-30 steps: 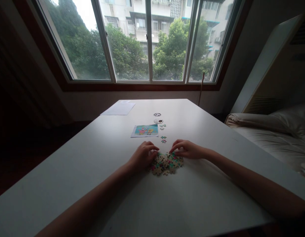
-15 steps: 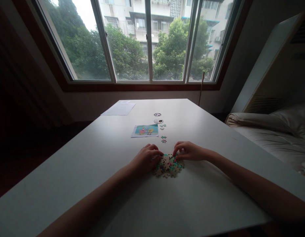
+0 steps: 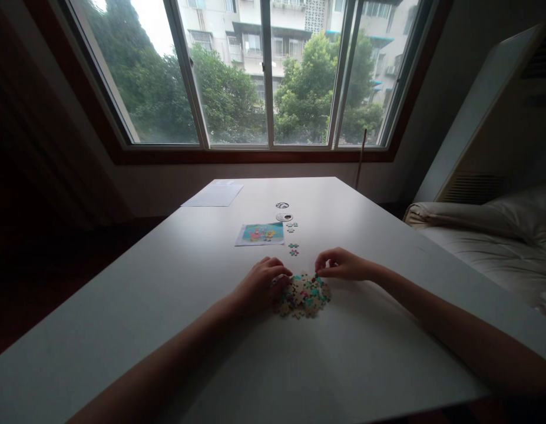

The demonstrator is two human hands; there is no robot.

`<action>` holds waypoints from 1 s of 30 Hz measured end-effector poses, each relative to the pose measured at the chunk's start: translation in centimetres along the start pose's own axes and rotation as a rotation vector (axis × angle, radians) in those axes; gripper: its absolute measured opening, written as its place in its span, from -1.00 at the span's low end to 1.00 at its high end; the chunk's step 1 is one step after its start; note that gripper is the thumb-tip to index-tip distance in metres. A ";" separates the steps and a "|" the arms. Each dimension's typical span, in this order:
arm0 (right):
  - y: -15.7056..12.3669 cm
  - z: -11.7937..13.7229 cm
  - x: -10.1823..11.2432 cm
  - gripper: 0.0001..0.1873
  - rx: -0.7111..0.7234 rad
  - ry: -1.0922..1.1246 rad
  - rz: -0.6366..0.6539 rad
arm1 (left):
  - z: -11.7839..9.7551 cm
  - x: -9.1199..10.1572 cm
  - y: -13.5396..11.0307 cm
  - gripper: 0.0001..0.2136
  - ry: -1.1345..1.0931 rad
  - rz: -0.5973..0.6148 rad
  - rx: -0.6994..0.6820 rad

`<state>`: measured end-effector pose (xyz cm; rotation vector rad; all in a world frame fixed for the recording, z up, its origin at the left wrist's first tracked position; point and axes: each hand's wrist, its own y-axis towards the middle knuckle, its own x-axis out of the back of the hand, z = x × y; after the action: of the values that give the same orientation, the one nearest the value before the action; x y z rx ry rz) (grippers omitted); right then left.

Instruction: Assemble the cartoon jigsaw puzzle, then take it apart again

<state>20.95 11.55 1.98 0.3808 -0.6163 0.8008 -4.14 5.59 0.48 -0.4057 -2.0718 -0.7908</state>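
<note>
A heap of jigsaw puzzle pieces point(image 3: 301, 299) lies on the white table, some with plain tan backs up, others showing green and pink. My left hand point(image 3: 264, 282) rests against the heap's left side, fingers slightly curved and apart, touching the pieces. At the upper right edge, my right hand point(image 3: 341, 264) pinches a small dark puzzle piece point(image 3: 316, 275) between thumb and forefinger. Beyond the heap, several loose puzzle pieces point(image 3: 293, 249) lie in small groups. A colourful cartoon picture sheet point(image 3: 260, 234) is to their left.
Two round flat items, one a black-and-white disc point(image 3: 282, 205) and one a pale disc point(image 3: 284, 217), lie farther back. White paper point(image 3: 214, 194) is at the table's far left corner. A pale sofa point(image 3: 489, 235) stands to the right, and a window point(image 3: 264, 76) is ahead.
My right hand has lifted slightly and drawn back to the right, from over the heap to its edge, with a piece in its fingertips. My left hand stays almost still.
</note>
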 end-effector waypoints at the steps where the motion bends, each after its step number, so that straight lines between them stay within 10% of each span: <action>1: 0.1 0.0 -0.1 -0.73 0.002 0.019 -0.028 | -0.1 0.0 0.0 -0.81 -0.008 -0.007 0.001; 9: 0.4 2.0 -2.5 -0.70 -0.012 0.129 -0.258 | -2.2 0.4 0.2 -0.85 -0.090 -0.063 -0.001; 20: 0.4 3.1 -3.8 -0.75 -0.022 0.181 -0.256 | -2.8 0.5 0.4 -0.84 -0.112 -0.123 0.036; 30: -0.3 3.7 -3.9 -0.84 0.199 -0.219 -0.405 | -2.2 0.2 0.6 -0.82 -0.091 -0.185 0.120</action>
<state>17.73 7.30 2.29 0.7570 -0.6368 0.4338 -2.62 4.52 1.84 -0.1877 -2.2526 -0.7626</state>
